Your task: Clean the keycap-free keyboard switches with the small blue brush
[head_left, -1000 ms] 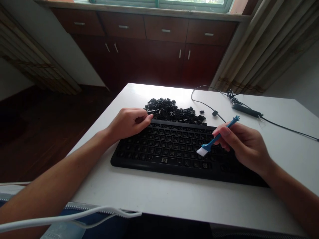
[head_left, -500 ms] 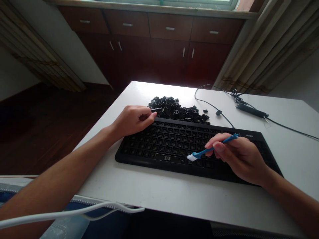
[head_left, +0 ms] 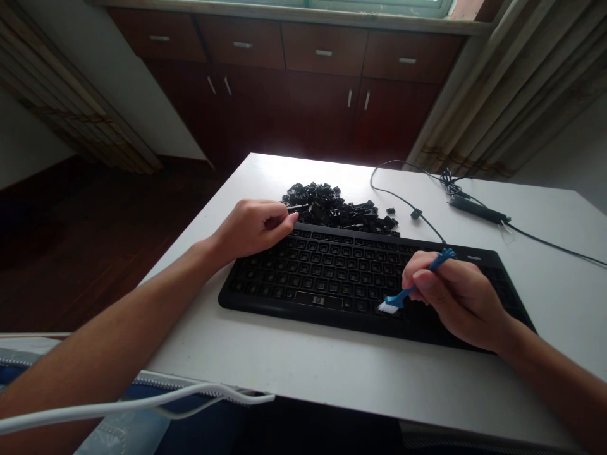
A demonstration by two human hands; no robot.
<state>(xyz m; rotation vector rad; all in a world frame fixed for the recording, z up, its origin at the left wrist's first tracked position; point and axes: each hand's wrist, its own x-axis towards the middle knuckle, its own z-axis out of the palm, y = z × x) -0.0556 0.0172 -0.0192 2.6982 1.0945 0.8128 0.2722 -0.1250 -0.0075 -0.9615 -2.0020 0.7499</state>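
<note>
1. Right hand (head_left: 458, 297) fingers pinch a blue brush (head_left: 413, 285), slanted with its bristles down-left on the keyboard (head_left: 332, 278) front row.
2. Left hand (head_left: 253, 227), fingers curled closed, rests on the keyboard's far-left corner, on the table (head_left: 332, 373).

Left hand (head_left: 253, 227) curled, fingers tucked; right hand (head_left: 453, 297) pinching, forearm angled inward.

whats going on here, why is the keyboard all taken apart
A person sits at a white table with a black keyboard whose keycaps are off. The right hand holds a small blue brush, its white bristles down on the keyboard's front rows. The left hand rests on the keyboard's far left corner, steadying it. The removed keycaps lie in a heap just behind the keyboard, with a black cable off to the right.
</note>
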